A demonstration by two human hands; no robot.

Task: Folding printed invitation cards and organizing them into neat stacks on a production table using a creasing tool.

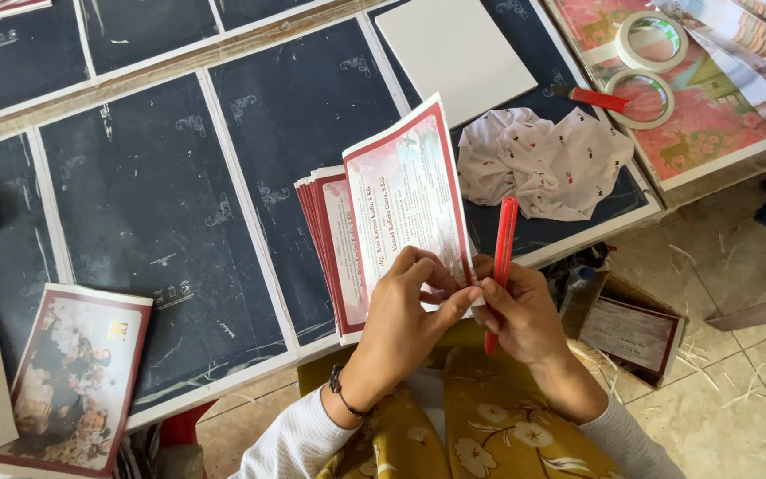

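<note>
The printed card [408, 200], pink with a dark red border, stands tilted up above the edge of the surface [152, 204], and I see both hands together at its lower edge. My left hand [405, 315] pinches the card's bottom between thumb and fingers. My right hand [520, 310] touches the same corner and is closed around a red cutter [500, 266], which runs upright just right of the card. Just left of the card lies a stack of like cards [334, 253]. Right of the card a crumpled white cloth [547, 160] rests. Beyond the cloth, well away from the card, sit two rolls of tape [644, 66].
</note>
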